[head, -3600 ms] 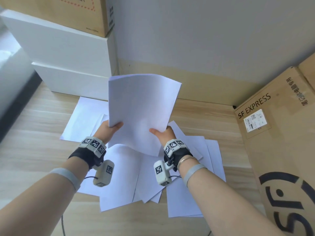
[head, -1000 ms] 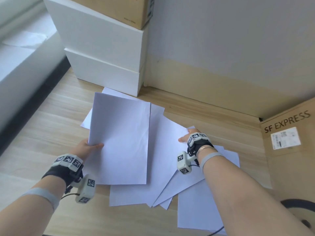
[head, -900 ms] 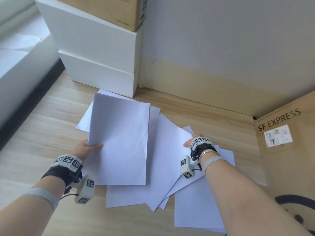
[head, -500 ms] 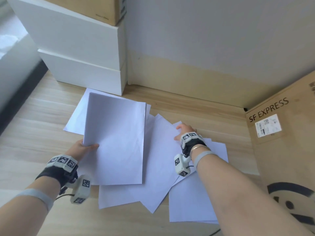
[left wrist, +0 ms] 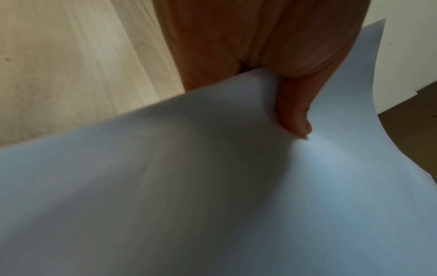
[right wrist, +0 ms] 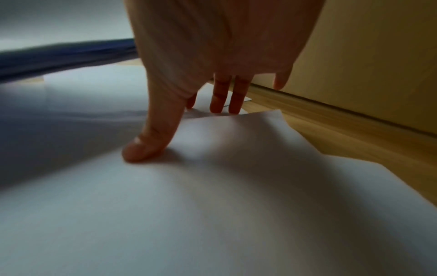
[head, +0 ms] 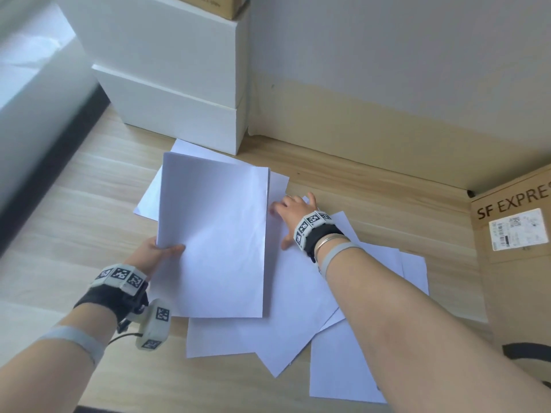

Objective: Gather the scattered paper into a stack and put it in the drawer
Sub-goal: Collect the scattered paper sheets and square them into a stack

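My left hand holds a stack of white paper by its left edge, tilted a little above the wooden floor. In the left wrist view the thumb lies on top of the stack and the other fingers are hidden beneath. My right hand is just right of the stack, its fingers spread on the loose sheets on the floor. The right wrist view has the thumb pressing a sheet that buckles toward the straight fingertips. No drawer is in view.
Two stacked white boxes stand at the back left with a cardboard box on top. A large "SF EXPRESS" carton blocks the right side. The wall closes off the back. More sheets lie near my right forearm.
The right hand let go of the stack, went down onto the loose sheets and slid left toward the stack. The left hand keeps holding the stack, now lowered and flatter.
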A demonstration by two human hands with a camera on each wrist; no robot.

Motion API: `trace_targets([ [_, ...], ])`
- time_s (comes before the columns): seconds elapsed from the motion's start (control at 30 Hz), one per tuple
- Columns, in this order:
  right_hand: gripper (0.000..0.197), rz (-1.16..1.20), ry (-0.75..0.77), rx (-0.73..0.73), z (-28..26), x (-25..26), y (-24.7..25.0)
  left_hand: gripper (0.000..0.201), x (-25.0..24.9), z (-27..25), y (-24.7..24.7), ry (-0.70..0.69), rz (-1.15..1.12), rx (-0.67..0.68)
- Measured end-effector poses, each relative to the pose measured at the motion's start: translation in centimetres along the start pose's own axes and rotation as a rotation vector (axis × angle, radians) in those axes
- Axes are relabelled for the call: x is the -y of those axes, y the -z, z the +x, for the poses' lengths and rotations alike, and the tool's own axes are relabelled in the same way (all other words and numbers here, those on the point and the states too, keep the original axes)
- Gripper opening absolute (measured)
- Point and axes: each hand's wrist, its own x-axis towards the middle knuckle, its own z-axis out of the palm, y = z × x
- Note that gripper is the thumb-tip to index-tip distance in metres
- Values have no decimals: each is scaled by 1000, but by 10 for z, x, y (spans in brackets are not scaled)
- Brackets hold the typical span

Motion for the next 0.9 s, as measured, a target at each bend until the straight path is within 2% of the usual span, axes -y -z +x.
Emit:
trace_targets([
  [0.17, 66, -24, -5, 78, 0, -3, 2, 19, -2, 1, -2, 8, -10, 10],
  [0.33, 38, -10, -7, 167, -8, -15, 4, 22, -3, 1, -4, 0, -1, 13],
  [0.5, 58, -58, -32, 99, -28, -36, -6, 20, -4, 1, -7, 3, 21, 21],
  [0.9, 57, -24, -95, 97, -30, -33, -16, 23, 2, 0, -15, 13, 40, 32],
])
